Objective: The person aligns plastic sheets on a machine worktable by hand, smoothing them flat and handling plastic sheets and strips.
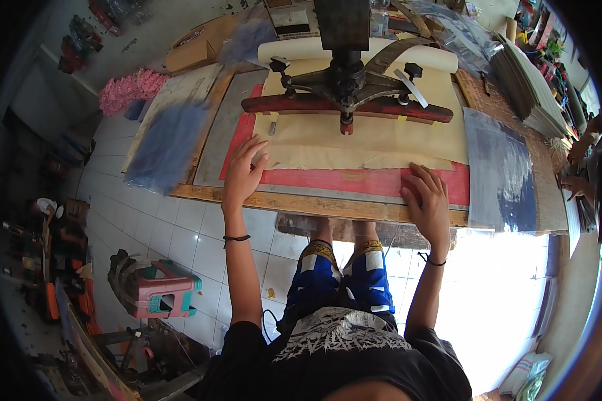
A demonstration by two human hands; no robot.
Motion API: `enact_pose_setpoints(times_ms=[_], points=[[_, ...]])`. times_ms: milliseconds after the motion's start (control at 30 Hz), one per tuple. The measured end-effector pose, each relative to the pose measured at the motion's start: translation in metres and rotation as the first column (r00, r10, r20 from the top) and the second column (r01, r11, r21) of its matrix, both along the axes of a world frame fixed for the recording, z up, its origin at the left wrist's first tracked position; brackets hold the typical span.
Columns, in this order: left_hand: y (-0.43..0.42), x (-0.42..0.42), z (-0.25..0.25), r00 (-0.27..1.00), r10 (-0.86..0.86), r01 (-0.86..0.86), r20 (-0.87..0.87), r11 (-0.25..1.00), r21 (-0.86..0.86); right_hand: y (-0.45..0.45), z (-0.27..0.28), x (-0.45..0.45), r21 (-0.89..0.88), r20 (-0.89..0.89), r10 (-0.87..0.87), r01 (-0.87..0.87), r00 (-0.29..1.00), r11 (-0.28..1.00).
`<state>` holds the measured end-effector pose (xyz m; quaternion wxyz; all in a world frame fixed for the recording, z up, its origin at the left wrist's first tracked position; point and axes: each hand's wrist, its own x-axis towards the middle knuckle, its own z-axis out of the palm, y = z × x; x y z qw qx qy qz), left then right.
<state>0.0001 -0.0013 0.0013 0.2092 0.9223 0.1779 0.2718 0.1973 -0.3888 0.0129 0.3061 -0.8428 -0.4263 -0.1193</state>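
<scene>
A tan sheet (341, 144) with a ragged near edge lies over a red sheet (314, 180) on the wooden-edged worktable (301, 202). At its left side rests my left hand (245, 175), fingers stretched out over the sheet's edge, gripping nothing. My right hand (428, 202) lies by the near right corner, fingers apart and slightly bent, the tips close to the ragged edge; its palm side is hidden. Beyond both hands a dark metal clamp head (348, 83) carries a long red bar (294, 105) across the tan sheet. A small metal piece (272, 127) lies near my left fingers.
A pale roll (408, 53) lies behind the clamp head. Bluish plastic sheets (170, 144) hang at the left, with another plastic-covered sheet (498, 174) at right. A stack of boards (532, 87) stands far right, near another person's hands (577, 187). A pink-and-green stool (167, 291) stands on the floor.
</scene>
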Motion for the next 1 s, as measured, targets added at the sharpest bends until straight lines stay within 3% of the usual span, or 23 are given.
enact_pose_setpoints(times_ms=[567, 1000], points=[[-0.004, 0.001, 0.002, 1.000, 0.023, -0.024, -0.014, 0.999, -0.037, -0.008, 0.000, 0.002, 0.086, 0.036, 0.102, -0.104, 0.994, 0.991], [0.006, 0.001, -0.004, 1.000, 0.011, -0.010, -0.029, 1.000, 0.027, -0.007, 0.005, -0.002, 0.124, 0.032, 0.061, -0.064, 0.998, 0.990]])
